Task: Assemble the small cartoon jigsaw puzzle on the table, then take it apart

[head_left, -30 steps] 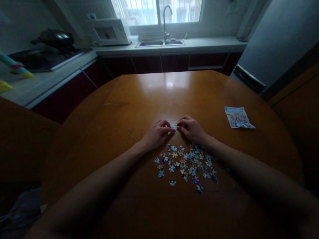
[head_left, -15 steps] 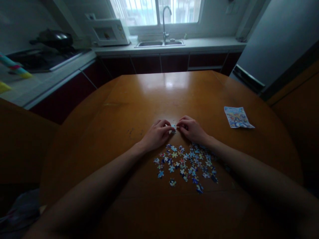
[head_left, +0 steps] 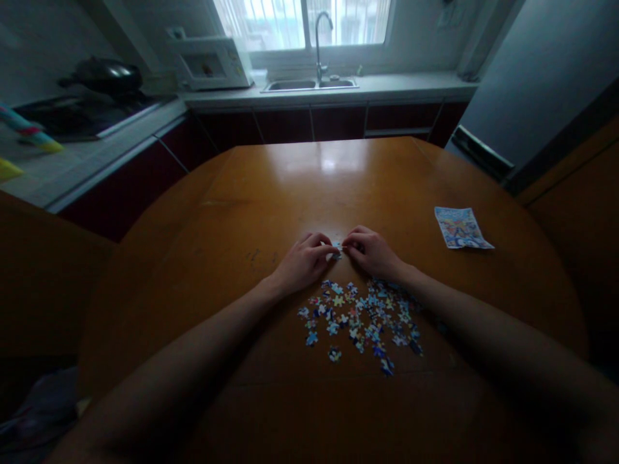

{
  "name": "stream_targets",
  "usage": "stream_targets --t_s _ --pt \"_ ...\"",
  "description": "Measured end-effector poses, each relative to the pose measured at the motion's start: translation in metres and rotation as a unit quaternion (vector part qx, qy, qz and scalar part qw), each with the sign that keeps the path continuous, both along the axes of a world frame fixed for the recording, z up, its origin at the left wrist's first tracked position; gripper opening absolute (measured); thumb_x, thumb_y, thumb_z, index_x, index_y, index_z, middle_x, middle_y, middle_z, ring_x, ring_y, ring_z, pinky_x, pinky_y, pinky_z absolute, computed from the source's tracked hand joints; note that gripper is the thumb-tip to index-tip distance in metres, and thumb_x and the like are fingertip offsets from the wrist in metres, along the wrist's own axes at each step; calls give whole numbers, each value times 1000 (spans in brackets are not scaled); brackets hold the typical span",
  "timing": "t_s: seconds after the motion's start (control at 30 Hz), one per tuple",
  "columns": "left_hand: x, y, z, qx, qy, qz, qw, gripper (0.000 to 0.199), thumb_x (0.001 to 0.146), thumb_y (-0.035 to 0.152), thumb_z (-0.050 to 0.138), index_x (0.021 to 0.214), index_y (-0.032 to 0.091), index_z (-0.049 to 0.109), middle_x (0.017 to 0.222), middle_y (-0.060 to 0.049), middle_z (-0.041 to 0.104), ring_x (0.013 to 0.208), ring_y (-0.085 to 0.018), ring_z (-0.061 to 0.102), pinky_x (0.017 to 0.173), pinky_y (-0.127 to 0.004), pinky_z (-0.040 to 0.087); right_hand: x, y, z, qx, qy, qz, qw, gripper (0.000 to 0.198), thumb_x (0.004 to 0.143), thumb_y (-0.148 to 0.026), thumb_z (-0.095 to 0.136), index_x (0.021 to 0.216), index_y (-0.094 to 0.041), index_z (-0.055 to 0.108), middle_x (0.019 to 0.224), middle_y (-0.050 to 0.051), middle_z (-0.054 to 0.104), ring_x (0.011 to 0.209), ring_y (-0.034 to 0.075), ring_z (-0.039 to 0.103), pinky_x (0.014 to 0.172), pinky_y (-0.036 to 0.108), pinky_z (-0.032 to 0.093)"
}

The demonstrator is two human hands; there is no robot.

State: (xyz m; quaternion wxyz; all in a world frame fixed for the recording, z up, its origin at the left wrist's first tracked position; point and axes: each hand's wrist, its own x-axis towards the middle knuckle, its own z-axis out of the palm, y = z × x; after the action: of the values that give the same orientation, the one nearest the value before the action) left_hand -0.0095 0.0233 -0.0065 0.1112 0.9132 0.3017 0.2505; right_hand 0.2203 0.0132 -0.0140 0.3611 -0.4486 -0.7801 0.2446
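Light blue and white jigsaw puzzle pieces (head_left: 336, 251) lie between my two hands near the middle of the table. My left hand (head_left: 309, 258) is closed, its thumb and fingers pinching at the left side of these pieces. On the other side my right hand (head_left: 367, 250) pinches a small puzzle piece (head_left: 343, 246) whose edge shows at the fingertips. Whether the two sides are locked together is too small to tell. Just below my hands, many loose jigsaw pieces (head_left: 358, 316) are spread in a heap, some partly under my right forearm.
The brown wooden table (head_left: 271, 187) fills the middle of the view. A creased picture sheet (head_left: 463, 228) lies at the right. Beyond stand a sink (head_left: 290, 86), a microwave (head_left: 213, 62), a stove with a dark wok (head_left: 109, 74), and a refrigerator (head_left: 536, 84).
Almost nothing differs. My right fingers have shifted very slightly, while my left hand and the loose pieces stay in place.
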Motion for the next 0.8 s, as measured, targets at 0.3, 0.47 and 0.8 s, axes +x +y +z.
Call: stream_targets --t_s 0.3,0.47,0.8 --pt "0 1 0 -5 -1 -3 1000 35 91 9 56 116 26 75 109 -8 66 102 -24 57 90 -41 51 -1 -1 1 -1 5 -4 1000 12 87 -11 62 85 -17 72 90 5 65 81 16 61 77 30 48" --pt "0 1 0 -4 -3 1 1000 33 92 10 55 115 25 74 108 -8 66 102 -24 57 91 -42 52 1 1 -2 5 7 2 1000 12 87 -11 62 86 -17 73 90 6 65 80 16 61 76 30 48" --pt "1 1 -1 -17 -19 25 999 37 94 16 58 129 24 66 119 -9 68 110 -24 59 98 -43 52 0 1 -2 10 0 0 1000 12 88 -11 62 87 -17 72 90 5 65 81 16 60 77 30 47"
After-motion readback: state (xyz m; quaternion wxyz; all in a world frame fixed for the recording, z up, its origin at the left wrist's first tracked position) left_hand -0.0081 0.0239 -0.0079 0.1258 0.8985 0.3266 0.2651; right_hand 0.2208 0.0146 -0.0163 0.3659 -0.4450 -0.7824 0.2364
